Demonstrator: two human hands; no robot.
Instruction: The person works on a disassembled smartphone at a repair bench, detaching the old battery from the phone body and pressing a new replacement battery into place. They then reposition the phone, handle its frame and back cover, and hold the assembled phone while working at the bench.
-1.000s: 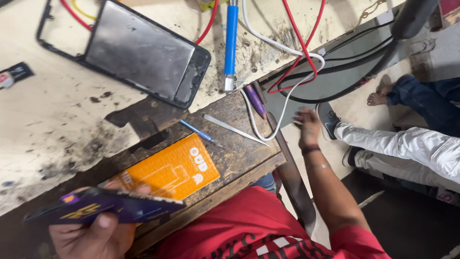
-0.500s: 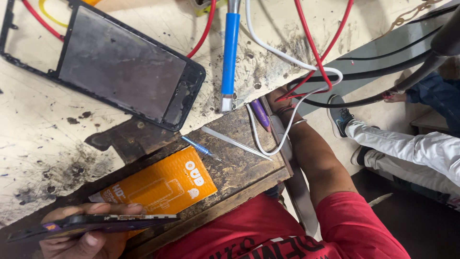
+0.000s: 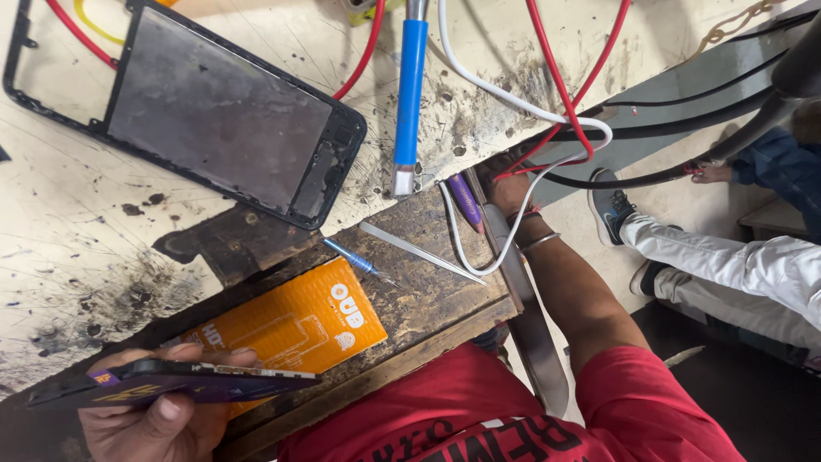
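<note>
My left hand grips a thin dark phone with a purple edge, held nearly flat at the lower left over an orange package. My right hand reaches to the bench's right edge, where red and white cables cross over it. It lies beside a purple-handled tool; its fingers are partly hidden, so its grip is unclear. A bracelet sits on that wrist.
A black phone frame with a grey back panel lies on the stained bench top. A blue-handled tool, metal tweezers and a small blue screwdriver lie nearby. Another person's legs and shoes are at the right.
My right hand has moved from open air beside the bench up to its edge among the cables. The left hand has tilted the phone flatter.
</note>
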